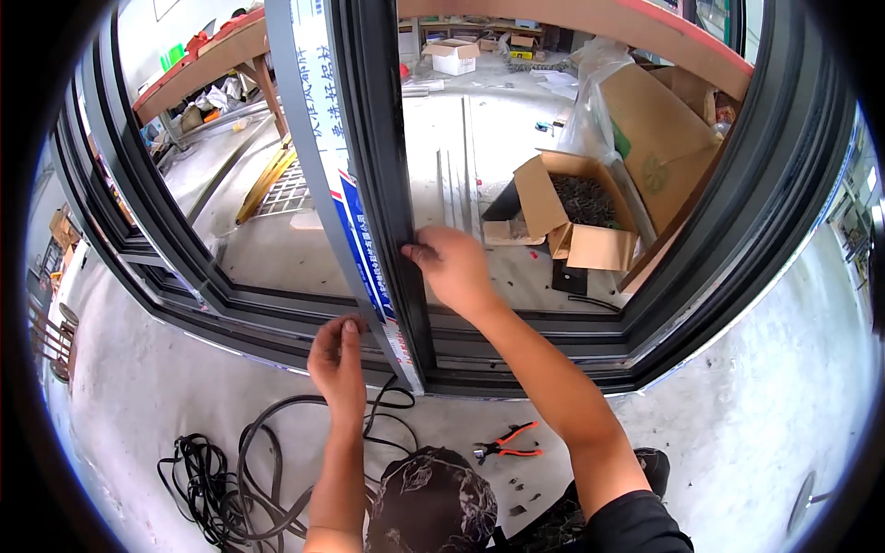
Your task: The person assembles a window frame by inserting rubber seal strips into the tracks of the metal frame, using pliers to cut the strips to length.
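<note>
A dark grey metal window frame stands before me, its middle upright [364, 184] faced with white and blue protective film. At the right side of this upright is my right hand [454, 272], closed, its thumb and fingertips pressed against the black edge. What lies under those fingers is hidden. Lower down, my left hand [338, 364] is beside the foot of the upright, thumb and fingers pinched together. Anything in that pinch is too small to make out. A long black rubber strip [277, 452] lies in loops on the floor, one part rising to the upright's foot.
Pliers with orange handles [507, 442] lie on the floor by my legs, near dark scraps. Beyond the frame stand an opened cardboard box [599, 249] of dark small parts, a large brown carton [664, 138] and a wooden bench [203, 60]. A low stool [433, 502] shows below.
</note>
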Available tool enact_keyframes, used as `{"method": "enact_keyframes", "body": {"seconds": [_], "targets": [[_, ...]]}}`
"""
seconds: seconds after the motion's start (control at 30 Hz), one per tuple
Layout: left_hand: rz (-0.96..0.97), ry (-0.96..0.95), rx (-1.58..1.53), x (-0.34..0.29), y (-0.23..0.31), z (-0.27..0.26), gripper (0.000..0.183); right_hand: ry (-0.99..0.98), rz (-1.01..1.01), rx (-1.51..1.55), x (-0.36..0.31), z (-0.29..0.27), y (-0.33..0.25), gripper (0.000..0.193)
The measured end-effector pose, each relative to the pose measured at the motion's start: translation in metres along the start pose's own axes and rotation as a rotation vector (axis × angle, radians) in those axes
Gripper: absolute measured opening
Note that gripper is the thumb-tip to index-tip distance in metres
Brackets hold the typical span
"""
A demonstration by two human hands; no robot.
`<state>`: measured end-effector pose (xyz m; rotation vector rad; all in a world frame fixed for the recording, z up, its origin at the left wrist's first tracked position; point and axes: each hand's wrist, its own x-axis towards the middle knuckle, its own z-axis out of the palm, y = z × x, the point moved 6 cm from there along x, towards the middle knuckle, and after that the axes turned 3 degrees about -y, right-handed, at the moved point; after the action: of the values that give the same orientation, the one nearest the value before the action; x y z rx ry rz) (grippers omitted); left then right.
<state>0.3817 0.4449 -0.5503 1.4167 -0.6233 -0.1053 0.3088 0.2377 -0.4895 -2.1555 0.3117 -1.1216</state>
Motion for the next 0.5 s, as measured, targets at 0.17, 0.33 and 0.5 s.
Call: {"method": "enact_keyframes", "body": {"seconds": [0.17, 0.33, 0.5], "targets": [[0.26, 0.11, -0.005, 0.039, 0.057, 0.02, 0.02, -0.104, 0.132, 0.031, 0.003, -0.002, 0.008, 0.019], [0.448, 0.102, 0.068, 0.078, 0.127, 0.04, 0.029, -0.034, 0.031, -0.039, 0.018, -0.012, -0.008, 0.019], [0.635, 0.082, 0.088, 0.101, 0.18, 0.064, 0.044, -0.069, 0.117, -0.089, 0.019, -0.021, -0.02, 0.022]]}}
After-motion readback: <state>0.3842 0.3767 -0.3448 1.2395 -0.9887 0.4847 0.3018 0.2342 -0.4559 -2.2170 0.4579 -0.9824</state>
